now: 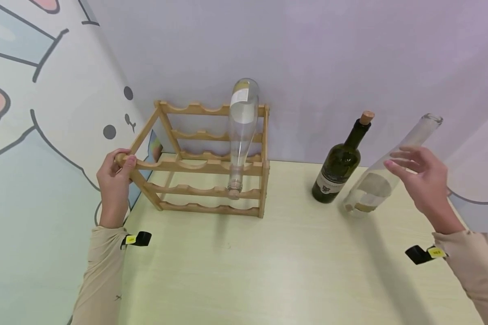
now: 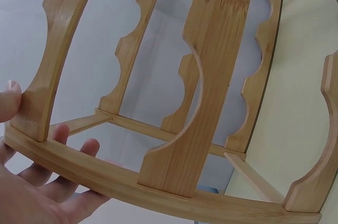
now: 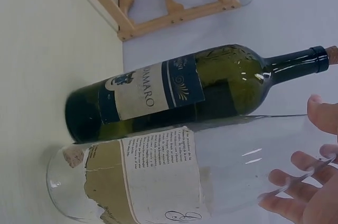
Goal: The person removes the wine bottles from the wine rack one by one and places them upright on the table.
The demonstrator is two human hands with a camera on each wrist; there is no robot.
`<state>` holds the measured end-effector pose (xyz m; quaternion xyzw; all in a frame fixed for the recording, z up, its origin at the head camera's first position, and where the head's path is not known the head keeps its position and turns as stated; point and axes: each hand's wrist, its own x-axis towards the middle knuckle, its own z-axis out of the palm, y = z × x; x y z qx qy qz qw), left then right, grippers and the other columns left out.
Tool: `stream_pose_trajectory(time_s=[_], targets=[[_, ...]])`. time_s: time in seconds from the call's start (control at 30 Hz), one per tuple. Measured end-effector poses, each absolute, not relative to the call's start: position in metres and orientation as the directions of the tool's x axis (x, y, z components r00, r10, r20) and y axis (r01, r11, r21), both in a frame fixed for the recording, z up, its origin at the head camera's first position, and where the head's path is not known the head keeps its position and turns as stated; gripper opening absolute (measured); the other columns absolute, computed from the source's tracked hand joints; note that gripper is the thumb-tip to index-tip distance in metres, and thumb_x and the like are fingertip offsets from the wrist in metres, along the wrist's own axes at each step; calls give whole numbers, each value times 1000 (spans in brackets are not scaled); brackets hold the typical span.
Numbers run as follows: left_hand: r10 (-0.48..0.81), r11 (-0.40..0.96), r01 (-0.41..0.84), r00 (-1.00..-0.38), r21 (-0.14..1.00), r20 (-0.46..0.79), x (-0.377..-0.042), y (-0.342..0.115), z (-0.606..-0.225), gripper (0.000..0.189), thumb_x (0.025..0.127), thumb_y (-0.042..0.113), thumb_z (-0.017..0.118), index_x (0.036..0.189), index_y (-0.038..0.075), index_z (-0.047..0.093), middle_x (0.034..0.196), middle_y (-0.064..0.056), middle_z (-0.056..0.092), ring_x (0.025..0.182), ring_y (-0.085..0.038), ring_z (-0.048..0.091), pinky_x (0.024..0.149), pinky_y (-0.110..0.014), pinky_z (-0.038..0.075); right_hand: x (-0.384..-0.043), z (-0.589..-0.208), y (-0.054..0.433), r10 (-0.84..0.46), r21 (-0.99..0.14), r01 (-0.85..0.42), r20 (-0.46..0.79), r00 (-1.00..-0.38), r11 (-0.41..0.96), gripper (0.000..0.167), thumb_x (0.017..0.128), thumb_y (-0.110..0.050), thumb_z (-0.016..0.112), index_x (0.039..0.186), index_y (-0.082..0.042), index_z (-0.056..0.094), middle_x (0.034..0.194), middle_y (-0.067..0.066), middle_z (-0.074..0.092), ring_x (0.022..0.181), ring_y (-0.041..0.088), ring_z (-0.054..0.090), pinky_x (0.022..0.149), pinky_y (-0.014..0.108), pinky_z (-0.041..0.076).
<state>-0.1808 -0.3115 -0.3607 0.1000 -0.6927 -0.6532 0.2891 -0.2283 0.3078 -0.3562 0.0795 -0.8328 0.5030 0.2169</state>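
A pale yellow, smooth-topped table carries everything; at its left stands a tiered rack of light-brown wood with scalloped rails, which looks stiff and fairly light, likely to shift if knocked, and best steadied at an upper corner; to the right, near the rack's far side of the table, stands a tall, clear glass bottle with a torn white-and-gold paper label, likely hard, slippery and breakable, better taken round the neck or upper body than by the loose label edge; a second clear glass bottle with a pale label lies across the rack's top tier in the rightmost hollows, neck towards the person, and should roll little while cradled there; just left of the standing clear bottle is a dark green glass wine bottle, upright, shorter, probably just as rigid and fragile, its narrow neck the natural hold; the left hand grips the rack's front upper-left corner, thumb above and fingers beneath; the right hand is spread around the standing clear bottle's upper part, thumb and fingers apart and not clenched, though whether the fingertips touch the glass cannot be told; smallest are the tan corks, one plugging the green bottle, one at the lying bottle's mouth, one showing low in the standing clear bottle.
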Motion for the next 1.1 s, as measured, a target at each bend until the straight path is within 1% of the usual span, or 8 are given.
stream_pose_trajectory(time_s=[0.23,0.53,0.9,1.0,1.1], targets=[[-510,132,241,-815,962,274,-181,-312,-361,35,89,24,66,119,8,61,108,-6,61,96,-19,56,73,-22,51,-242,-360,311,100,-822,-327,416,-904,466,41,84,-3,70,123,-7,57,103,-12,65,89,-4,62,72,6,47],[-514,115,244,-815,963,268,-179,-312,-361,35,88,25,67,118,8,61,106,-7,61,96,-19,56,71,-21,52,-256,-363,312,113,-839,-310,397,-911,446,42,84,-4,70,124,-8,56,102,-15,65,90,-5,61,70,6,47],[-509,127,239,-817,963,270,-181,-311,-362,35,89,25,66,119,9,61,106,-7,60,96,-19,56,71,-22,52,-263,-368,315,124,-843,-323,409,-904,430,44,84,-3,70,126,-7,55,103,-13,65,90,-5,62,72,6,47],[-514,132,228,-817,965,263,-181,-312,-362,35,89,26,66,119,10,61,108,-6,60,97,-19,55,71,-22,51,-265,-369,314,120,-837,-319,409,-905,445,46,84,-5,70,127,-8,55,104,-13,64,91,-6,61,72,5,46],[-513,132,226,-817,965,261,-180,-313,-362,35,89,26,66,120,9,61,108,-6,60,97,-19,55,72,-22,51,-264,-369,315,104,-818,-300,397,-912,491,47,85,-9,71,128,-11,53,107,-14,61,92,-7,58,72,5,45]])
